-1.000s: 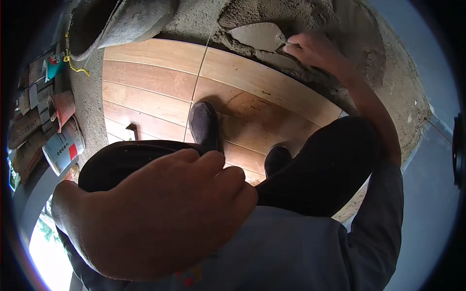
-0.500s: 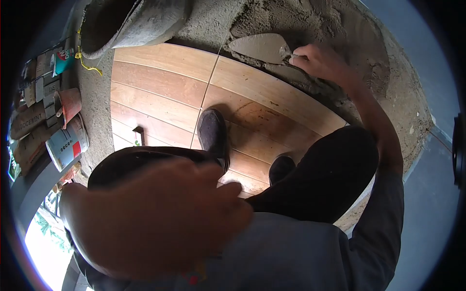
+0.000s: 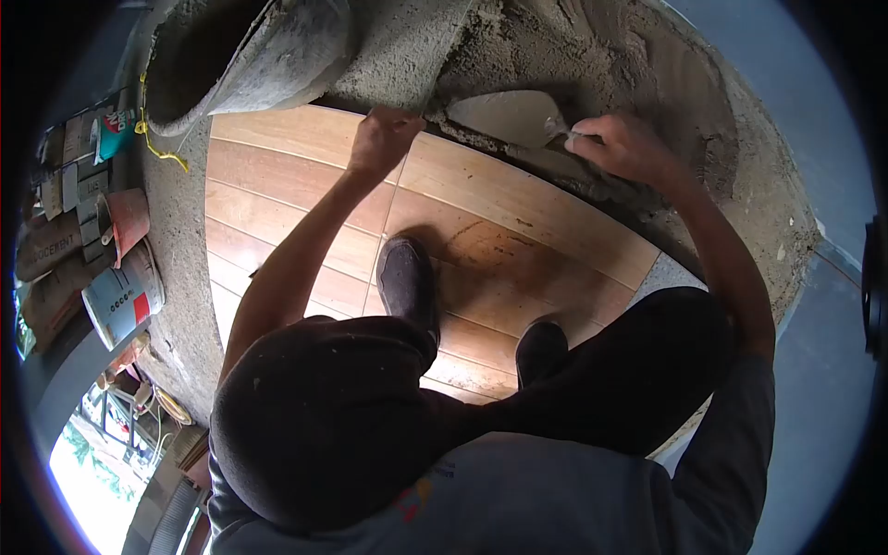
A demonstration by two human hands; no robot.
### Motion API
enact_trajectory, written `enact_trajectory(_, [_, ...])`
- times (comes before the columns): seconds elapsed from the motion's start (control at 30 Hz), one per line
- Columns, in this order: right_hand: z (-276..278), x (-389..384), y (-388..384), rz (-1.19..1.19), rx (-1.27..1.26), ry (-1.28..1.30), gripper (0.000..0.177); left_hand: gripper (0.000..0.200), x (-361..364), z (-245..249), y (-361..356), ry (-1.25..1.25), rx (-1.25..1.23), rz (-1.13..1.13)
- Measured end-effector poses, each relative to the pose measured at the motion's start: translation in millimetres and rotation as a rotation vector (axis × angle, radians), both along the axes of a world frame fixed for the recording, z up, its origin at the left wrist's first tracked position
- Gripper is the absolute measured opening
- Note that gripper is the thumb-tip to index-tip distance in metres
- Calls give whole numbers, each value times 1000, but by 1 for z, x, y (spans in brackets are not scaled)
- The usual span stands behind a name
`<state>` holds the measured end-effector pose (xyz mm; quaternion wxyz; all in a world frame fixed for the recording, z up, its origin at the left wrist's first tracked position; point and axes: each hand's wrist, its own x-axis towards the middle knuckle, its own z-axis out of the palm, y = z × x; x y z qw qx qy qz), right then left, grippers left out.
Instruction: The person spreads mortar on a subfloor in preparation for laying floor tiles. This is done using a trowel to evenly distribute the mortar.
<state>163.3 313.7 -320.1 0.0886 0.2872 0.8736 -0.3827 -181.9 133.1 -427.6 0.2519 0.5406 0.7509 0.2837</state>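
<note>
Left hand [image 3: 387, 146] now forward at the tiles' [image 3: 499, 190] edge

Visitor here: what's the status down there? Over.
Right grip: closed on trowel, at mortar. Left grip: at edge of tiles, hold unclear. Bucket close beside left grip.

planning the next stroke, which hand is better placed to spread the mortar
Probably the right hand: it holds the trowel at the mortar; the left hand is by the tiles, off the trowel.

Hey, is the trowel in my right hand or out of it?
In it: your right hand is closed at the handle end of the trowel, with the blade jutting out beyond, broad face up.
</note>
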Motion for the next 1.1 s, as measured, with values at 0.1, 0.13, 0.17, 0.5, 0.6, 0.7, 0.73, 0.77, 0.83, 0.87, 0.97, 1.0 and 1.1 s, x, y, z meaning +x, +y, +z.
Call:
enact_trajectory(0.1, [-15, -10, 0, 43, 1, 51, 31, 18, 10, 12, 9, 1, -86, 21])
enact_trajectory(0.13, [-23, -14, 1, 61, 16, 87, 30, 19, 7, 5, 9, -5, -93, 29])
enact_trajectory(0.17, [-28, -17, 3, 84, 33, 81, 30, 19, 5, -1, 10, -14, -100, 39])
enact_trajectory(0.5, [-43, -38, 38, -163, 110, 118, 34, 16, 7, 9, 2, 59, 59, 137])
enact_trajectory(0.6, [-40, -18, 64, -232, 120, 72, 36, 14, 7, 6, 2, 94, 96, 119])
enact_trajectory(0.7, [-35, -10, 80, -161, 149, 78, 39, 11, 6, 5, 1, 91, 129, 110])
enact_trajectory(0.73, [-35, -10, 83, -128, 163, 90, 40, 9, 7, 5, 1, 127, 157, 102])
enact_trajectory(0.77, [-35, -9, 87, -97, 179, 101, 40, 8, 8, 4, 2, 123, 175, 97])
enact_trajectory(0.83, [-35, -15, 100, -154, 171, 16, 41, 7, 9, 3, 1, 112, 208, 82])
enact_trajectory(0.87, [-35, -21, 108, -180, 166, -27, 42, 6, 9, 3, 1, 105, 196, 77])
enact_trajectory(0.97, [-18, -42, 126, -375, -7, -126, 42, 6, 11, 8, 2, 74, 174, 89])
enact_trajectory(1.0, [-22, -50, 132, -372, 42, -92, 42, 6, 12, 8, 2, 56, 153, 95])
enact_trajectory(1.1, [-25, -55, 143, -418, 94, -27, 42, 6, 13, 9, 2, 60, 134, 92])
